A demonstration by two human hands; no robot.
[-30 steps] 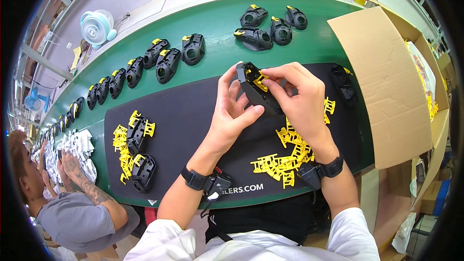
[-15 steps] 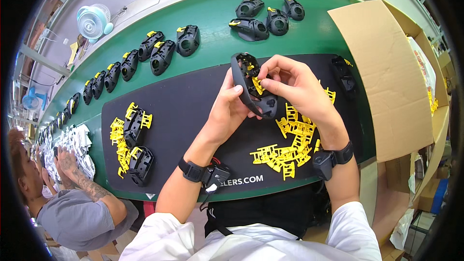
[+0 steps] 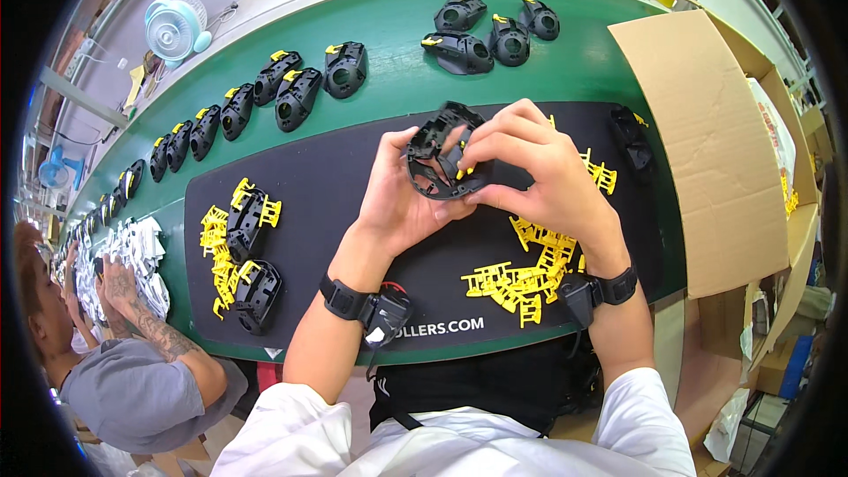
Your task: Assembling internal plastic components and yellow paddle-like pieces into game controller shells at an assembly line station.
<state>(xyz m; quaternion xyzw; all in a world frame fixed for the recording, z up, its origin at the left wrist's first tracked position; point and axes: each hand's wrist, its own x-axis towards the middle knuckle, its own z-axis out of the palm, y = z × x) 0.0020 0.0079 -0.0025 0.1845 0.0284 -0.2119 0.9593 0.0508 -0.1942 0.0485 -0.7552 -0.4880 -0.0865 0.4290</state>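
Note:
A black plastic computer-mouse shell [image 3: 439, 130] is up off the mat, its hollow inner side showing. My left hand [image 3: 397, 190] is closed round its left and lower side. My right hand [image 3: 534, 163] is closed on its right side, thumb at the lower rim and fingertips reaching inside. A bit of a yellow plastic part [image 3: 463, 171] shows at those fingertips; the rest of it is hidden. Below my right hand, a heap of yellow plastic frame-shaped parts [image 3: 521, 283] lies on the black mat [image 3: 353, 155].
More yellow parts [image 3: 214, 238] and two black shells [image 3: 256, 296] lie at the mat's left. Shells with yellow tabs [image 3: 344, 71] line the green table [image 3: 389, 44]. An open cardboard box [image 3: 698, 150] stands right. At left, a co-worker [image 3: 146, 389] handles white pieces [image 3: 146, 256].
The shell has turned in my hands and tipped, so its open inside shows differently. My right fingers have gone deeper into it, and the yellow part there is now mostly covered.

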